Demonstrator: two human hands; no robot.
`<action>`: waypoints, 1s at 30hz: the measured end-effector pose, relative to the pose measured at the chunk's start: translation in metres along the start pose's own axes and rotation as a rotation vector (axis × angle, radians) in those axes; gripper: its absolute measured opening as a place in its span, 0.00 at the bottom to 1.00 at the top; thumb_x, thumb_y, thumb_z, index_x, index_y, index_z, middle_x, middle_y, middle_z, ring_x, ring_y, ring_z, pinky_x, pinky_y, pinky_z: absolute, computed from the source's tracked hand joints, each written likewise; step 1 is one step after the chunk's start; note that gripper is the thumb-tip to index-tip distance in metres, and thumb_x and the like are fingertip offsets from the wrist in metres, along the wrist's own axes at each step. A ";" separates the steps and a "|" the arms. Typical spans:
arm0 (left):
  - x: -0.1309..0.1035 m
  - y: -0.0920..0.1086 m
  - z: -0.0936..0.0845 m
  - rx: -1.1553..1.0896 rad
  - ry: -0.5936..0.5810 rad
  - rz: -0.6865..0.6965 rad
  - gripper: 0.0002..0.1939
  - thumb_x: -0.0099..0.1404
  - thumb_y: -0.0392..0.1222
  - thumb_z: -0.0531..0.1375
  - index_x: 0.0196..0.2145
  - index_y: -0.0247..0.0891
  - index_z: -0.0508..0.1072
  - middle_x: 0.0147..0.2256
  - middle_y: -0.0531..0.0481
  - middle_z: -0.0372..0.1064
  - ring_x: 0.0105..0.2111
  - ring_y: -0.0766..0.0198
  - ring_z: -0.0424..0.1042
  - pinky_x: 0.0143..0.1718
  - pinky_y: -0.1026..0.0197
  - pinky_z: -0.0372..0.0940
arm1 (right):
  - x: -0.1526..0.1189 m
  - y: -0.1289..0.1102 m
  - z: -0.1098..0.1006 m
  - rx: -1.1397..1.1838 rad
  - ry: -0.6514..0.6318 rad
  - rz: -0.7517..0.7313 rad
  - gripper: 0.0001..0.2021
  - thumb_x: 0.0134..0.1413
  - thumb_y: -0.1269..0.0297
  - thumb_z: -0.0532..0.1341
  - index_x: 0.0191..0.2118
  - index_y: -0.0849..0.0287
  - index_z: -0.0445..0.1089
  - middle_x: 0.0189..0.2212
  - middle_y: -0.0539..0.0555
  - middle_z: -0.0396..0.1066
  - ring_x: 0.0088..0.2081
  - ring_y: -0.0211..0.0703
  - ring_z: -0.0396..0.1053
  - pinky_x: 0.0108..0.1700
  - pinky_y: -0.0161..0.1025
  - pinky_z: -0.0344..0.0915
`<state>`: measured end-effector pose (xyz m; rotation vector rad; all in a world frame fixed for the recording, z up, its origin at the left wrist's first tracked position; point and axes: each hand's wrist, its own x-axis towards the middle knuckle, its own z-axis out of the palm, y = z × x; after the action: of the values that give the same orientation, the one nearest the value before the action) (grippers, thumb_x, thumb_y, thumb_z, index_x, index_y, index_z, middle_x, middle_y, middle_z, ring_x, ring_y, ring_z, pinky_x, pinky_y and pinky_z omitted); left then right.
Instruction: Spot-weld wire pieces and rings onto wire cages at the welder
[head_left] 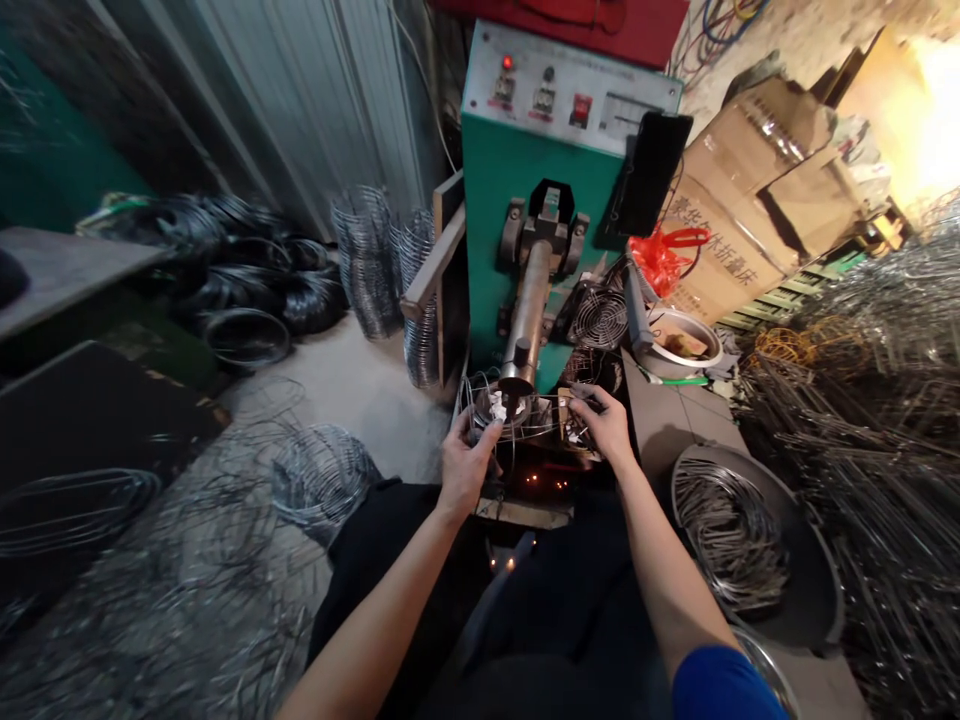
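My left hand (pixel 466 455) is closed on the near left side of a round wire frame (pixel 536 436), under the lower end of a metal cylinder arm (pixel 531 305). The arm juts out from a green machine (pixel 491 170) that looks like a spot welder. To the right of the cylinder, my right hand (pixel 606 425) pinches a thin wire (pixel 551 399) between its fingertips. White scraps (pixel 498 404) show beside my left thumb. Small orange sparks (pixel 551 482) glow below the frame.
Wire coils (pixel 367 265) stand left of the machine, and a wire bundle (pixel 322 475) lies on the floor. At right are a basin (pixel 806 560) of bent wire pieces, a white bowl (pixel 697 360), a cardboard box (pixel 739 210) and heaped wire frames (pixel 885 430). A phone-like black slab (pixel 656 175) hangs on the machine.
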<state>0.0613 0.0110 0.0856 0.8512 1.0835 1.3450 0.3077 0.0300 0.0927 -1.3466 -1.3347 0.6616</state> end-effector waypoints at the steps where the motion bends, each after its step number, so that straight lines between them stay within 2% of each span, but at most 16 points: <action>1: -0.001 0.001 -0.002 -0.010 0.000 -0.015 0.38 0.54 0.54 0.71 0.58 0.33 0.68 0.20 0.62 0.58 0.12 0.73 0.56 0.12 0.68 0.59 | -0.004 -0.006 -0.004 -0.020 0.019 -0.014 0.17 0.54 0.51 0.68 0.45 0.56 0.76 0.44 0.56 0.78 0.48 0.52 0.74 0.54 0.47 0.68; 3: -0.005 0.002 -0.007 -0.025 -0.008 -0.049 0.39 0.53 0.54 0.72 0.58 0.32 0.69 0.19 0.63 0.57 0.12 0.73 0.55 0.12 0.68 0.59 | -0.016 -0.021 -0.010 -0.080 0.022 -0.054 0.13 0.57 0.53 0.66 0.42 0.56 0.77 0.42 0.55 0.78 0.44 0.50 0.75 0.52 0.46 0.68; 5: -0.011 0.002 -0.016 -0.036 -0.024 -0.083 0.41 0.52 0.54 0.72 0.59 0.33 0.68 0.19 0.63 0.57 0.13 0.73 0.55 0.14 0.68 0.59 | -0.028 -0.035 -0.012 -0.137 -0.053 -0.117 0.09 0.60 0.56 0.65 0.39 0.55 0.77 0.40 0.54 0.78 0.44 0.50 0.75 0.52 0.46 0.68; 9: -0.028 0.001 -0.034 -0.015 -0.006 -0.124 0.44 0.51 0.55 0.73 0.60 0.34 0.67 0.22 0.60 0.62 0.17 0.72 0.60 0.19 0.69 0.61 | -0.047 -0.056 -0.005 -0.235 -0.274 -0.239 0.06 0.64 0.62 0.62 0.40 0.52 0.77 0.41 0.54 0.78 0.55 0.52 0.70 0.57 0.48 0.65; 11: -0.035 0.000 -0.042 0.014 0.007 -0.120 0.42 0.51 0.55 0.73 0.59 0.34 0.68 0.23 0.59 0.63 0.19 0.72 0.61 0.21 0.69 0.61 | -0.051 -0.062 0.001 -0.265 -0.354 -0.274 0.06 0.65 0.63 0.61 0.40 0.52 0.77 0.40 0.54 0.78 0.57 0.52 0.68 0.58 0.49 0.64; 15: -0.045 -0.002 -0.054 0.093 0.003 -0.084 0.39 0.53 0.54 0.72 0.58 0.33 0.70 0.22 0.60 0.59 0.19 0.72 0.58 0.20 0.70 0.59 | -0.053 -0.067 0.010 -0.240 -0.484 -0.263 0.05 0.62 0.61 0.65 0.35 0.53 0.76 0.35 0.52 0.77 0.49 0.50 0.72 0.51 0.45 0.67; 18: -0.049 -0.003 -0.060 0.136 -0.031 -0.081 0.41 0.53 0.54 0.72 0.60 0.33 0.68 0.22 0.61 0.57 0.19 0.73 0.55 0.19 0.70 0.57 | -0.054 -0.065 0.014 -0.176 -0.485 -0.177 0.08 0.61 0.59 0.66 0.32 0.55 0.74 0.32 0.52 0.75 0.41 0.48 0.74 0.45 0.41 0.68; 23: -0.048 -0.006 -0.067 0.147 -0.044 -0.061 0.41 0.54 0.53 0.71 0.61 0.32 0.67 0.23 0.60 0.57 0.21 0.72 0.55 0.21 0.70 0.56 | -0.055 -0.060 0.014 -0.148 -0.453 -0.078 0.06 0.60 0.61 0.64 0.35 0.56 0.74 0.33 0.51 0.75 0.41 0.47 0.74 0.45 0.40 0.67; 27: -0.048 -0.007 -0.068 0.145 -0.029 -0.075 0.40 0.54 0.53 0.71 0.60 0.32 0.68 0.23 0.60 0.58 0.21 0.72 0.56 0.21 0.70 0.55 | -0.055 -0.061 0.015 -0.200 -0.489 -0.150 0.07 0.59 0.67 0.59 0.39 0.55 0.76 0.38 0.52 0.77 0.41 0.46 0.75 0.45 0.40 0.69; 30: -0.048 -0.007 -0.065 0.126 -0.001 -0.090 0.40 0.51 0.52 0.73 0.58 0.32 0.70 0.23 0.60 0.59 0.21 0.72 0.58 0.21 0.70 0.56 | -0.054 -0.063 0.018 -0.256 -0.525 -0.238 0.09 0.57 0.70 0.58 0.37 0.54 0.76 0.37 0.53 0.77 0.49 0.49 0.73 0.51 0.45 0.68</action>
<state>0.0057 -0.0448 0.0643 0.8845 1.2019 1.2114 0.2582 -0.0279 0.1302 -1.2258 -2.0242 0.7255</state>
